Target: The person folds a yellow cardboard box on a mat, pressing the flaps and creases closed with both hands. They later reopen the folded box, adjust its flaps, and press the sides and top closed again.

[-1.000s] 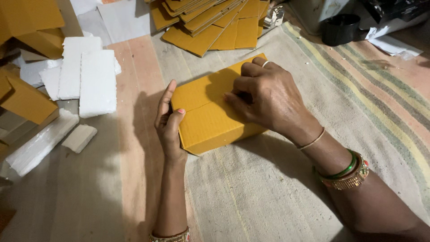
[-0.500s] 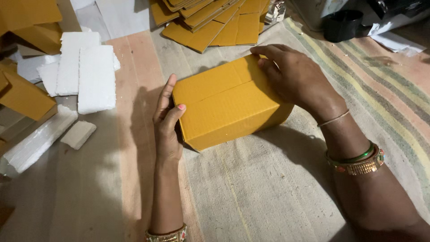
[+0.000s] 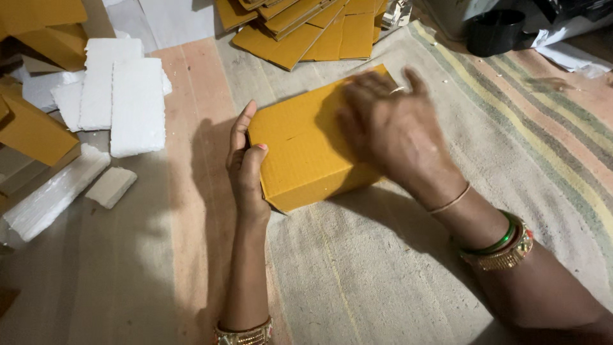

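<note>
Yellow cardboard, a closed box, lay on the woven mat. My left hand gripped its left edge, while my right hand pressed open-palmed on top, fingers spread.

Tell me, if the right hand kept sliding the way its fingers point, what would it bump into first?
Probably the stack of flat yellow cardboard sheets beyond the yellow box; the right hand points up-left, though blur makes its aim uncertain.
</note>
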The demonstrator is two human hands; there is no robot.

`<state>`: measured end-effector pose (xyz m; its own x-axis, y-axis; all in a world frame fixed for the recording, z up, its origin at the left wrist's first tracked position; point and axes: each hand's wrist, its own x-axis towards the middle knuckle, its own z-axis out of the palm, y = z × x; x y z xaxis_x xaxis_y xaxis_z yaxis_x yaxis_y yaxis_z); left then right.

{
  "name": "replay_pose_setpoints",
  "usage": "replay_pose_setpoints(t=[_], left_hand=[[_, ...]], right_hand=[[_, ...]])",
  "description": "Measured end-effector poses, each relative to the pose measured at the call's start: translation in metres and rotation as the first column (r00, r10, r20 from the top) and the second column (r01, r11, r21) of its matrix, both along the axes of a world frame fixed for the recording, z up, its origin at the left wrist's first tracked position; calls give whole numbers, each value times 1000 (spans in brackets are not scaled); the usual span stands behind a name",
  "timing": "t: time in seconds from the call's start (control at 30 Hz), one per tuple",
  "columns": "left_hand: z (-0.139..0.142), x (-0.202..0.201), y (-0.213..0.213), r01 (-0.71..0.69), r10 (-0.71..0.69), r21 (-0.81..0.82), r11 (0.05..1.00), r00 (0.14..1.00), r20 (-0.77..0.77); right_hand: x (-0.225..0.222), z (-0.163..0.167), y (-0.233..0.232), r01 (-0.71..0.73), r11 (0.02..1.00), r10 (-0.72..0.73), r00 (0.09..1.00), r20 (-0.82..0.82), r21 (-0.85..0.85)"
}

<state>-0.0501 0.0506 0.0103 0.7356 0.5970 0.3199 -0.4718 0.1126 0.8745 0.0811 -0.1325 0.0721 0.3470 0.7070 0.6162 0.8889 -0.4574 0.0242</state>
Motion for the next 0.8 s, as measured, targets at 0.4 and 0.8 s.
replay_pose_setpoints(t=[0.4,0.8], left_hand=[[3,-15,-20,-105,105,3,994,994,6],[7,-19,-3,-63,74,91,994,990,-117]], right_hand=[[-64,9,12,-417,908,409,903,-131,-44],[21,16,-31,33,991,-77,931,-356,-129]])
